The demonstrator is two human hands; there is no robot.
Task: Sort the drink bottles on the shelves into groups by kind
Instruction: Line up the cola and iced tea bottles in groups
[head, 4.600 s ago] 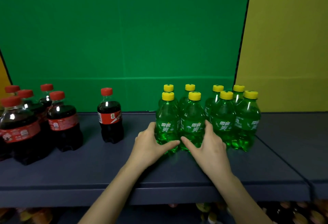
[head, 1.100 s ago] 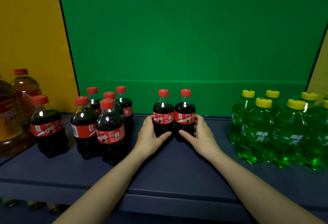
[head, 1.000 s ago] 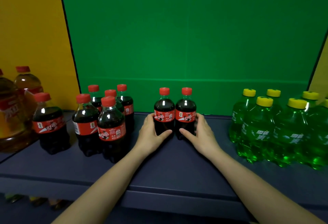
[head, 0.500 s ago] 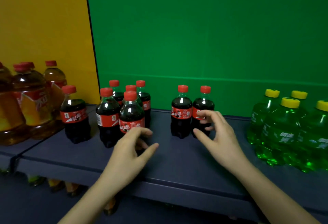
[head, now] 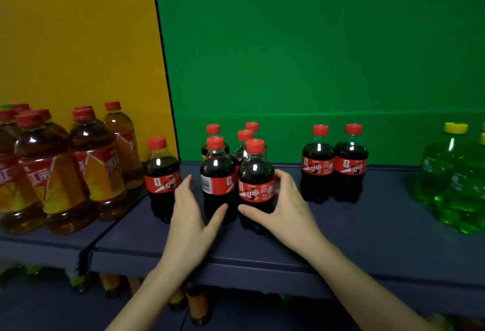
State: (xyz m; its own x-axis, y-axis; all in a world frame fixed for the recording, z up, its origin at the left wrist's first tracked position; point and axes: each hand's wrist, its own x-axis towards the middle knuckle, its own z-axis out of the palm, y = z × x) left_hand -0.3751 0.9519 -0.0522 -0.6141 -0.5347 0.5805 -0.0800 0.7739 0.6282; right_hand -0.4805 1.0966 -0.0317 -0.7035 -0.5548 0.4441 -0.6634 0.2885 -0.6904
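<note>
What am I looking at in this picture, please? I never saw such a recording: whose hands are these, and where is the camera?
No machine here: a person wears a camera on the head, so the single view looks forward and down at their own bare hands. On the dark blue shelf stand amber tea bottles at the left, cola in the middle, green soda bottles at the right. The cola stands as a single cola bottle, a cluster of five, and a pair. The left hand lies with straight fingers against the cluster's left side; the right hand curls round the front right cola bottle. Every bottle stands upright.
</note>
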